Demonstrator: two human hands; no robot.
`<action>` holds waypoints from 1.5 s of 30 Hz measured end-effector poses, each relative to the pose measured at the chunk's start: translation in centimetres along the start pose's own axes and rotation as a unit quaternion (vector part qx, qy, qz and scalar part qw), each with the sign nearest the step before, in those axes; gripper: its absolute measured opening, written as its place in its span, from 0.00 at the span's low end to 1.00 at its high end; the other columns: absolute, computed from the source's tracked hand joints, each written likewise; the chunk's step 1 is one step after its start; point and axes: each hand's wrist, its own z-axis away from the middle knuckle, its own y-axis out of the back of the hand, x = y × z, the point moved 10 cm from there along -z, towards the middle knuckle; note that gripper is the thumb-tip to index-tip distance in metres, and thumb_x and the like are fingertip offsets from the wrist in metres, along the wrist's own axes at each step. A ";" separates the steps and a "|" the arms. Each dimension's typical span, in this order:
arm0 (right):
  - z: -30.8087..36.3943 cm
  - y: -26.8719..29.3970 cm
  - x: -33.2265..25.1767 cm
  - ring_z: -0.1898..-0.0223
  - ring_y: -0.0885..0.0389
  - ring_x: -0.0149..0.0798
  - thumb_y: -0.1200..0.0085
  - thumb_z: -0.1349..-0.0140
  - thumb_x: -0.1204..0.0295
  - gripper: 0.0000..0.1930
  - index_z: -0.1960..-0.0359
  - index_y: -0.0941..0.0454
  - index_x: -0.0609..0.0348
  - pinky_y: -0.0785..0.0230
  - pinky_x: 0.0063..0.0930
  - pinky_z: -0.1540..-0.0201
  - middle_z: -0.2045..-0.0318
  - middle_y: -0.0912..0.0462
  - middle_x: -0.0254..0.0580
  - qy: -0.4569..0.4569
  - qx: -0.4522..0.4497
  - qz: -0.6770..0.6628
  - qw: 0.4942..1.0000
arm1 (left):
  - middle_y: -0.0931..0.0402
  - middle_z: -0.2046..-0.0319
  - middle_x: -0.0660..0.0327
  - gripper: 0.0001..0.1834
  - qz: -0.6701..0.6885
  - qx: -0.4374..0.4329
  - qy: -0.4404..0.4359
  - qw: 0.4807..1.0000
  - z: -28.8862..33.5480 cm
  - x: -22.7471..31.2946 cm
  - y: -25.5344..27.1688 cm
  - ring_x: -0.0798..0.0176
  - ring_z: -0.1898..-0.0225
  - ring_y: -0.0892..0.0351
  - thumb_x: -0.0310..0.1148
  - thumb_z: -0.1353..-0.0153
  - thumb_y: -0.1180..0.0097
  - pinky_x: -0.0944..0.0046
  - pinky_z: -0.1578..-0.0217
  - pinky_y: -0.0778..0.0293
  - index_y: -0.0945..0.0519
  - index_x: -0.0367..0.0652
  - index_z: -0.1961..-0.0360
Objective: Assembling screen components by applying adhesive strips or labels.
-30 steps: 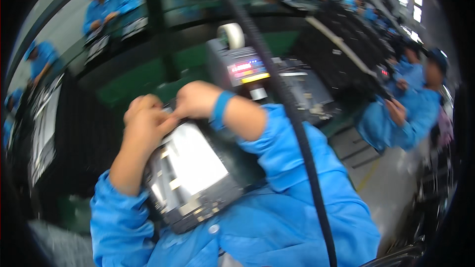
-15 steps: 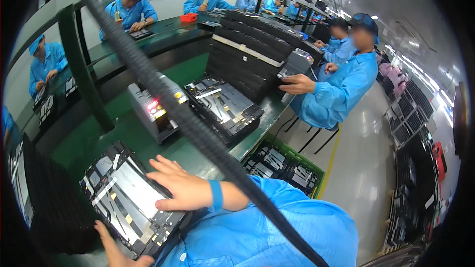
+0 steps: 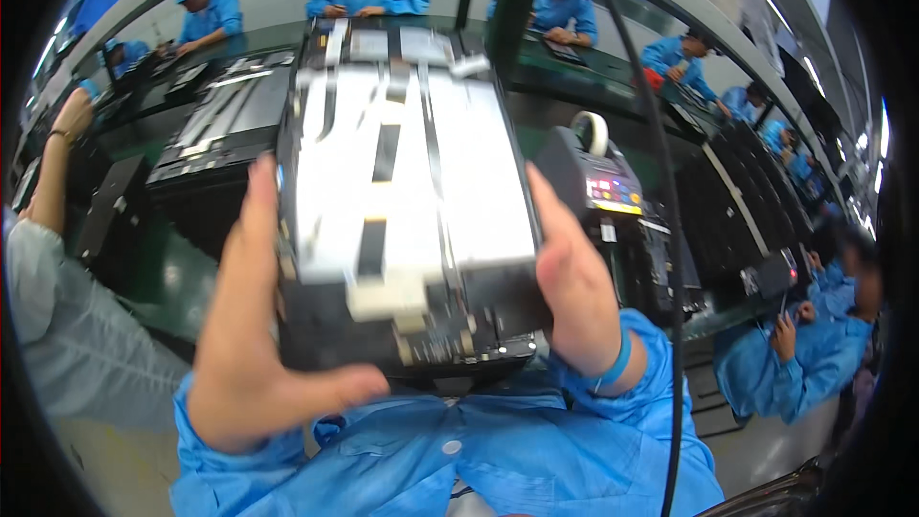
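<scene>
An opened tablet [image 3: 412, 182] with a silver battery, dark strips and flex cables hangs close in front of me, slightly blurred. Its long sides lie between my two hands. My left hand [image 3: 254, 335] runs up the left edge, fingers long against the side and thumb across the near corner. Against the right edge presses my right hand [image 3: 579, 292], a blue band on its wrist; most of its fingers are hidden behind the tablet. A thick black layer shows under the near end, and I cannot tell whether it belongs to the tablet.
More opened tablets [image 3: 230, 115] lie stacked at the left. A grey tape dispenser [image 3: 593, 172] with a lit display stands right, before black stacked trays [image 3: 728, 201]. A dark cable [image 3: 661, 163] hangs down. At left is another person's sleeve [image 3: 77, 306]; co-workers sit across the green bench.
The tablet has come up from the bench at lower left to before my chest. Both hands now clasp its sides; earlier my right hand lay over it. The view has swung left.
</scene>
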 end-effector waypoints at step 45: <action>28.3 39.7 -2.0 0.48 0.27 0.53 0.37 0.50 0.54 0.33 0.49 0.29 0.69 0.36 0.38 0.44 0.50 0.25 0.59 -0.202 0.550 0.563 0.583 | 0.25 0.76 0.57 0.10 -0.174 -0.090 -0.191 0.962 1.7 -3.7 -9.4 0.54 0.75 0.25 0.20 0.66 0.42 0.59 0.72 0.30 0.23 0.38 0.76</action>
